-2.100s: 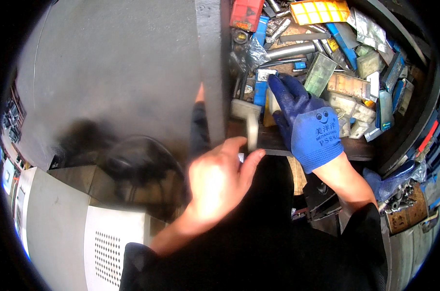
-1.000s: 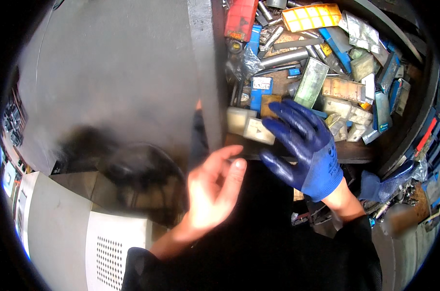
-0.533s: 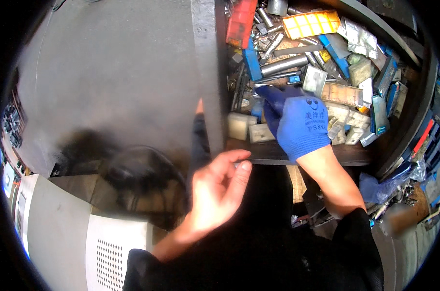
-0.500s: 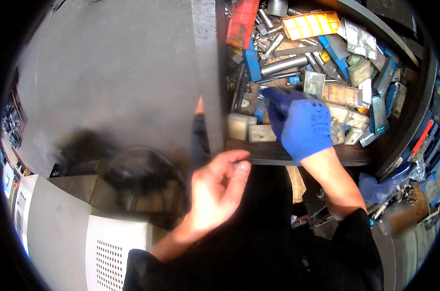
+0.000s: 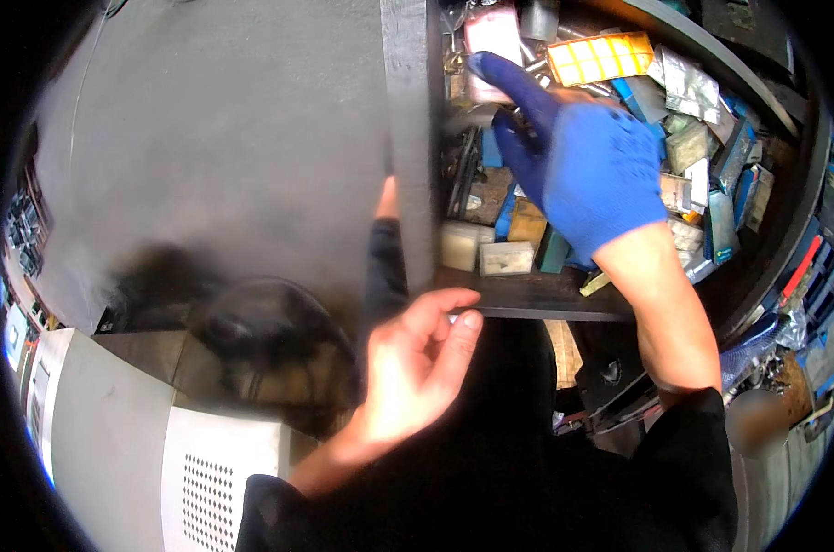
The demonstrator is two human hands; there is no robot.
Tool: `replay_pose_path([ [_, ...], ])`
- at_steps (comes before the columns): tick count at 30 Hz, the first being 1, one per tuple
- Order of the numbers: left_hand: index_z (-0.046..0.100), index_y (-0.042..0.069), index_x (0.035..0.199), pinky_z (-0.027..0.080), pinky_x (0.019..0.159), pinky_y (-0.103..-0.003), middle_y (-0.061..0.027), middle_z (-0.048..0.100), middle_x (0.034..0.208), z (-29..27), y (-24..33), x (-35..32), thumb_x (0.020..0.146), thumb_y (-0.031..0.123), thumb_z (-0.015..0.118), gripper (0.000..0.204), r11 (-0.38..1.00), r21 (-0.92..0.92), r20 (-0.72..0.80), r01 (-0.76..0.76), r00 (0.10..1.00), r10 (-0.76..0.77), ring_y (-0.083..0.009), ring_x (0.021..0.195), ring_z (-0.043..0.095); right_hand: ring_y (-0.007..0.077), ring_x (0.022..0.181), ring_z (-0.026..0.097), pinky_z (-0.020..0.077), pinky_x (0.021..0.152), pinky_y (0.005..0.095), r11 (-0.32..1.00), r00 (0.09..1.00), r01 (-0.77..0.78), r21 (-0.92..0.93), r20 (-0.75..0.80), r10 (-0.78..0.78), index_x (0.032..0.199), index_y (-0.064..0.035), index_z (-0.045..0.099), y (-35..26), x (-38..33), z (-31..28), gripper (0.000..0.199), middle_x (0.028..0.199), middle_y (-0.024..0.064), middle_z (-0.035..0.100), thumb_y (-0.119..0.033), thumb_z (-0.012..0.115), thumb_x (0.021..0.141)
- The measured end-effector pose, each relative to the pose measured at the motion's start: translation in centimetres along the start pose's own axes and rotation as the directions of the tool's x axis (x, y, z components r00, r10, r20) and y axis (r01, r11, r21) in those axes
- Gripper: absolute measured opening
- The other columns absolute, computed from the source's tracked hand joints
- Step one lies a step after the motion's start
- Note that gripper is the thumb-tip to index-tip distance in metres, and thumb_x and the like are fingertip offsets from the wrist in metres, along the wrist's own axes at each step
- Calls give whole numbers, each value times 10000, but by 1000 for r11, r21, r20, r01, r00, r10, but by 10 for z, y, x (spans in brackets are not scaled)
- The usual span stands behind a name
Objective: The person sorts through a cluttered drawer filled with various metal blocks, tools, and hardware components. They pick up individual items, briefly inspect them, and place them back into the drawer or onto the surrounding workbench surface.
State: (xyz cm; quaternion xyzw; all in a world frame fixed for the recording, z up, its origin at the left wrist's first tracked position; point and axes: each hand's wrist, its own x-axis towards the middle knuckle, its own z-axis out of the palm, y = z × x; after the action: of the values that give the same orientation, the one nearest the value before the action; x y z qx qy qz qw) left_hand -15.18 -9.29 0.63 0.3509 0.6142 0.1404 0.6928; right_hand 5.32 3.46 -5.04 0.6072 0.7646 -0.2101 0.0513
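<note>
My right hand point(image 5: 587, 175), in a blue knitted glove, is over a dark drawer point(image 5: 546, 299) packed with small parts. Its thumb and forefinger are spread, pointing to the far left corner. The forefinger overlaps a pale pink flat case point(image 5: 493, 41). A blurred grey piece point(image 5: 472, 117) lies close to the thumb; whether they touch I cannot tell. My bare left hand point(image 5: 417, 354) is at the drawer's near left corner, thumb and forefinger apart, nothing seen between them. Beneath the glove lie small clear plastic boxes point(image 5: 507, 258) and a blue strip point(image 5: 506, 212).
An orange-and-white gridded case point(image 5: 601, 58) and a clear plastic bag point(image 5: 691, 85) lie at the drawer's far side. Left of the drawer is a wide grey surface point(image 5: 224, 120). A white perforated panel point(image 5: 219, 469) stands lower left. More tools and cases line the right side.
My right hand has moved away from me within the drawer, its fingers now spread apart. The red case at the far left now looks pale pink. My left hand has barely moved.
</note>
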Motion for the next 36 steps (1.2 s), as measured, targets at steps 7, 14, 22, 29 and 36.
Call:
replay_pose_path([
  [7, 684, -8, 1170, 383, 563, -182, 76, 593, 674, -4, -9, 0, 996, 96, 674, 203, 1000, -3, -4, 15, 1000, -15, 8, 621, 473, 363, 798, 724, 560, 707, 433, 996, 990, -93, 5, 103, 92, 1240, -154, 721, 17, -40, -48, 320, 931, 160, 746, -195, 705, 923],
  [14, 694, -8, 1119, 408, 516, -238, 13, 524, 577, -2, 5, 8, 957, 102, 722, 198, 1000, -4, -8, 6, 1000, -6, -48, 528, 485, 362, 708, 699, 547, 652, 433, 996, 997, 63, 67, 29, -65, 1164, -104, 730, -19, 7, -24, 264, 814, 184, 714, -196, 688, 920],
  [22, 687, -13, 1166, 358, 541, -176, 84, 576, 659, -8, 3, 9, 982, 80, 680, 206, 1000, 0, -8, 25, 1000, -25, 13, 597, 453, 324, 742, 711, 547, 654, 445, 997, 952, 38, 64, 302, -56, 894, -75, 730, -3, -16, -29, 132, 788, 169, 699, -190, 665, 886],
  [29, 688, -8, 1162, 350, 537, -179, 85, 568, 652, -6, 5, 12, 980, 78, 678, 202, 1000, -10, 0, -15, 1000, 15, 13, 591, 446, 338, 697, 709, 550, 645, 429, 989, 979, 147, 2, 143, -146, 904, -40, 715, -9, 10, -5, 117, 757, 170, 702, -122, 654, 847],
  [36, 695, -4, 1117, 399, 510, -243, 14, 517, 579, -11, 3, 9, 952, 101, 725, 198, 1000, 3, -42, 24, 999, -24, -54, 523, 476, 313, 668, 714, 546, 583, 418, 978, 946, 168, -121, 300, -126, 949, -53, 707, -20, -21, 13, 153, 710, 161, 697, -96, 602, 847],
])
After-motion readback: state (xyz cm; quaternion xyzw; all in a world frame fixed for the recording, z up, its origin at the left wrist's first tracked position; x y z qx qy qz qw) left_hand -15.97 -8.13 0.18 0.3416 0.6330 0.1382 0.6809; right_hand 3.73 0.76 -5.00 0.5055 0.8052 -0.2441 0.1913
